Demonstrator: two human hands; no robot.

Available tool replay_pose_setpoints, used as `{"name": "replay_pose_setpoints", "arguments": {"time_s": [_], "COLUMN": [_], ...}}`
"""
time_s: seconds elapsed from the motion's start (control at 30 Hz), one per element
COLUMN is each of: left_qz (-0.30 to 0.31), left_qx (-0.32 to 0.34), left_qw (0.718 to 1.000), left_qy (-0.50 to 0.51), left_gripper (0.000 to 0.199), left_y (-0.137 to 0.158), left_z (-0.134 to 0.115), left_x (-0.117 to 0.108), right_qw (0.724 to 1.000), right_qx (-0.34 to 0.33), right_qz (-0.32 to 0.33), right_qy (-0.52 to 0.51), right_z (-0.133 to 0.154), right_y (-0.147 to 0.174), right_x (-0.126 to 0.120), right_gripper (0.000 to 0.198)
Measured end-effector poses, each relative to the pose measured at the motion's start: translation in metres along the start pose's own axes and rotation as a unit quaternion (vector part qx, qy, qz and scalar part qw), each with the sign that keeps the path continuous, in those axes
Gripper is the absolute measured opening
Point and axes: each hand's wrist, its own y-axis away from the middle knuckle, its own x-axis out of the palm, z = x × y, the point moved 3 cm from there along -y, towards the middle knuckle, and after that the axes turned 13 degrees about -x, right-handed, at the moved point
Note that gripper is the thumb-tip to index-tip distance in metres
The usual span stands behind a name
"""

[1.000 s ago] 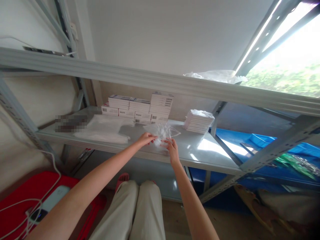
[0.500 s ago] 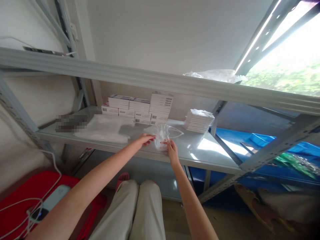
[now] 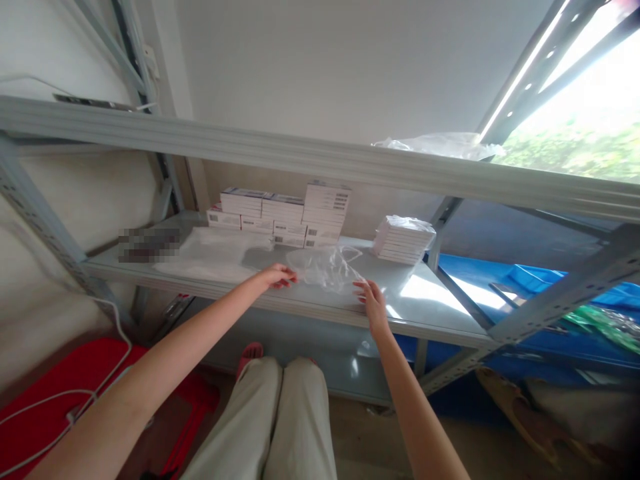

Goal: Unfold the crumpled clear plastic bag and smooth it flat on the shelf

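Note:
A clear plastic bag (image 3: pixel 327 270) with a thin loop at its far side is spread between my hands, just over the grey shelf (image 3: pixel 400 303). My left hand (image 3: pixel 281 276) has its fingers closed on the bag's left edge. At the opposite edge, my right hand (image 3: pixel 371 299) pinches the plastic between thumb and fingers. Behind the bag stand stacked white boxes (image 3: pixel 325 207) with printed labels. To the right sits a wrapped stack of thin white boxes (image 3: pixel 404 239). Flat translucent bags (image 3: pixel 210 253) lie to the left of my left hand.
The upper shelf beam (image 3: pixel 300 150) crosses above my hands, with more clear plastic (image 3: pixel 440 145) on that shelf. A blurred-out dark object (image 3: pixel 149 245) lies at the left end. Below left is a red stool (image 3: pixel 45 393) with white cables; blue bins (image 3: pixel 540 277) are at the right.
My hands have moved apart, the left going left and the right going right. Between them the bag has gone from bunched up to spread wider.

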Motion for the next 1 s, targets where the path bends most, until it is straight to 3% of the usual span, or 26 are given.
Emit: {"name": "replay_pose_setpoints", "arguments": {"time_s": [0.17,0.33,0.63,1.0], "left_qz": [-0.003,0.036,0.023,0.041], "left_qx": [-0.002,-0.016,-0.014,-0.016], "left_qw": [1.0,0.999,0.995,0.993], "left_qy": [-0.025,-0.012,0.099,0.11], "left_gripper": [0.018,0.018,0.024,0.023], "left_y": [0.006,0.013,0.014,0.009], "left_z": [0.005,0.007,0.016,0.02], "left_x": [-0.01,-0.003,0.028,0.021], "right_qw": [0.999,0.997,0.987,0.979], "right_qx": [0.039,0.066,0.092,0.09], "right_qz": [0.014,0.028,0.135,0.151], "right_qy": [0.022,-0.011,-0.007,0.099], "right_z": [-0.003,-0.004,-0.002,0.0], "right_y": [-0.014,-0.019,-0.01,-0.013], "right_x": [-0.048,-0.082,-0.081,-0.105], "right_gripper": [0.048,0.046,0.058,0.055]}}
